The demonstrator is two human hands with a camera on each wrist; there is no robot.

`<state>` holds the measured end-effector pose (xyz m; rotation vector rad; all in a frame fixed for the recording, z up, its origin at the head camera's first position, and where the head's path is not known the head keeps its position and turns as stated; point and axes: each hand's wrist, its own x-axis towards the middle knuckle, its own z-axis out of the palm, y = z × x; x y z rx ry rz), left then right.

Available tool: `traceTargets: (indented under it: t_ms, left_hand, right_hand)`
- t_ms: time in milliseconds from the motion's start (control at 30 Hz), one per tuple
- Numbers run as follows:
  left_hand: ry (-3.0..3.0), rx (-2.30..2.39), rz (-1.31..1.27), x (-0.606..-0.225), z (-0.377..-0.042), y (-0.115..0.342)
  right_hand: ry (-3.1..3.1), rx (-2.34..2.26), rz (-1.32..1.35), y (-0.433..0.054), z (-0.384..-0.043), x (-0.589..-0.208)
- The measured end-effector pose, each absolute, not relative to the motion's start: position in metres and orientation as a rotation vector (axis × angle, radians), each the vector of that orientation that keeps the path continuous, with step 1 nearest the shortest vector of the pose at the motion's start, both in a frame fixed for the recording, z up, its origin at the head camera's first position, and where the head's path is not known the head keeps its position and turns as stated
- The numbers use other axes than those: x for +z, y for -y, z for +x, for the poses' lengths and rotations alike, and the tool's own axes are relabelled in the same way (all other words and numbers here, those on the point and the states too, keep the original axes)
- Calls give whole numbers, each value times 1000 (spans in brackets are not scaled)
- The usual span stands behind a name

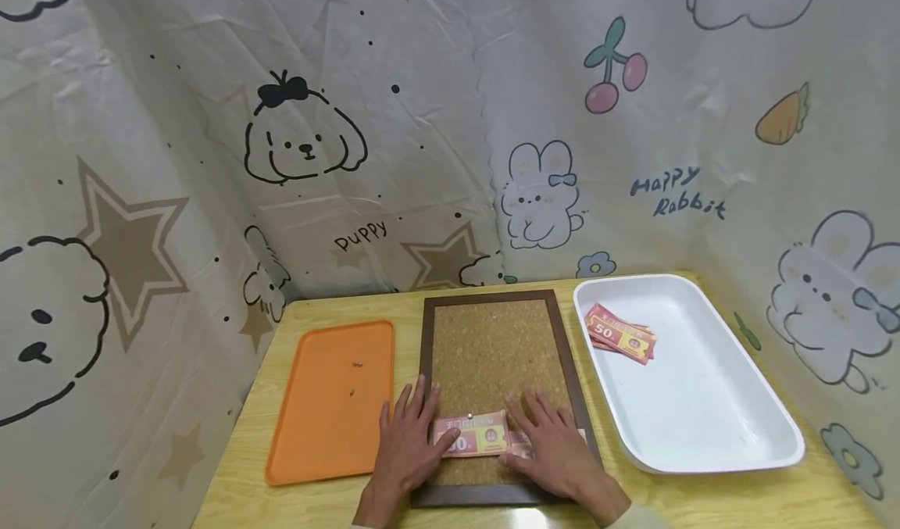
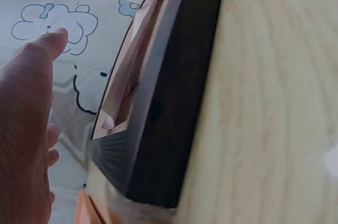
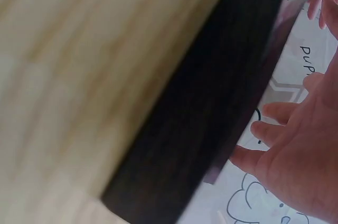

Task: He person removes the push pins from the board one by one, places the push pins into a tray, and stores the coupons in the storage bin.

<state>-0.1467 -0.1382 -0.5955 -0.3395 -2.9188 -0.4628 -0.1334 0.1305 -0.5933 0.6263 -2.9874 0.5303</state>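
Observation:
A cork board in a dark brown frame lies on the table. Near its front edge is a pink and yellow coupon marked 50, with a small silver pin head at its top edge. My left hand lies spread over the board's left side, its thumb touching that coupon. A second coupon lies to the right, mostly hidden under my right hand, whose fingers are spread and fairly straight. In the right wrist view, the right hand's fingers stretch over the frame edge.
An orange tray with a few tiny dark bits stands left of the board. To the right, a deep white tray holds a small pile of coupons at its far left. A printed cloth hangs behind the wooden table.

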Motion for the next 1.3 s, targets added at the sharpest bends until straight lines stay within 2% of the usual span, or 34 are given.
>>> traceTargets:
  t_ms: [1300]
  left_hand:
    - [2893,-472,-416,-616,-147,120]
  right_hand:
    - [2984,520,760,-130,-131,-601]
